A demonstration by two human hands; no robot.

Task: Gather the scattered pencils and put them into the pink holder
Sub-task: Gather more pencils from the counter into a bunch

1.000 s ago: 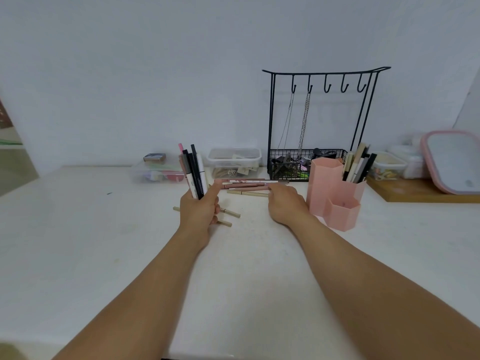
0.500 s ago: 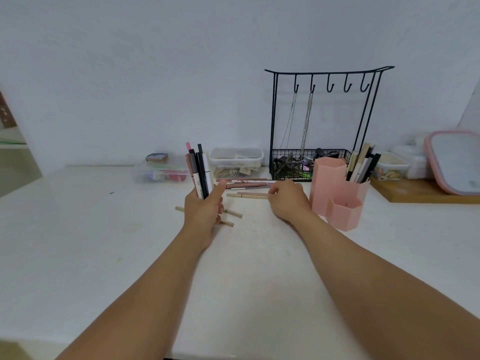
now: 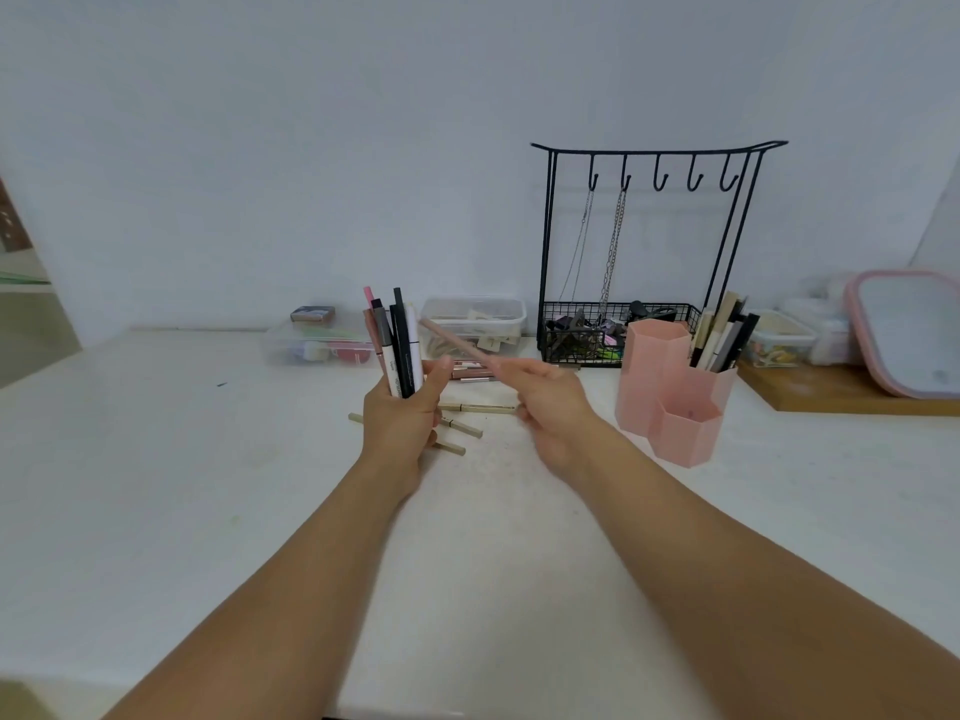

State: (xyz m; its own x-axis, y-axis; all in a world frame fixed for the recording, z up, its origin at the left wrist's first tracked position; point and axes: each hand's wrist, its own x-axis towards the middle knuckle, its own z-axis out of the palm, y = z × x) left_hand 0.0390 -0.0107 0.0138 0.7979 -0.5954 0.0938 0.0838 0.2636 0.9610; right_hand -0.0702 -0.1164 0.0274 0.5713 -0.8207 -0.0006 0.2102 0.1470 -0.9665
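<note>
a black wire rack (image 3: 649, 252) with hanging chains stands at the wall, clear plastic boxes (image 3: 472, 324) beside it, a pink-rimmed mirror (image 3: 909, 330) far right.

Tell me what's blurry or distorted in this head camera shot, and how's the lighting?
Head view: the right hand and the pink pencil it pinches are smeared by motion; the left hand and its pencil bundle are sharper. Wide-angle distortion bows the table edge and leans the black rack. Lighting is soft and even, shadows faint, no glare.
</note>
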